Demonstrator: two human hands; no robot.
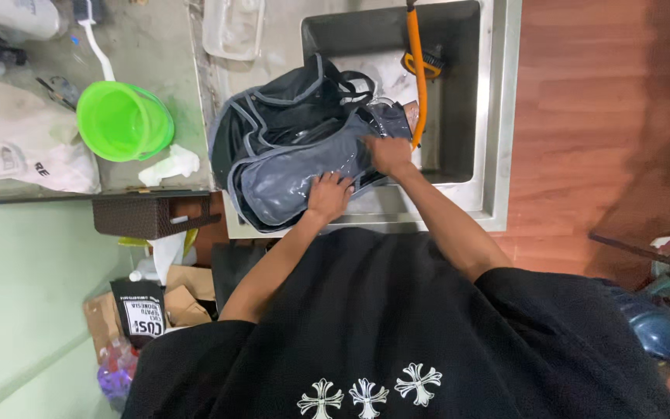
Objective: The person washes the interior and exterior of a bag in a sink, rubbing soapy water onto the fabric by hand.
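We press our left hand (329,194) flat and open on the wet grey backpack (296,151), which lies across the sink (490,116) edge, while our right hand (388,154), further in, seems to pinch its upper fabric.

A wet dark bag (296,147) lies over the sink (490,116) edge. A green bucket (124,120) sits on the counter (157,46), left.
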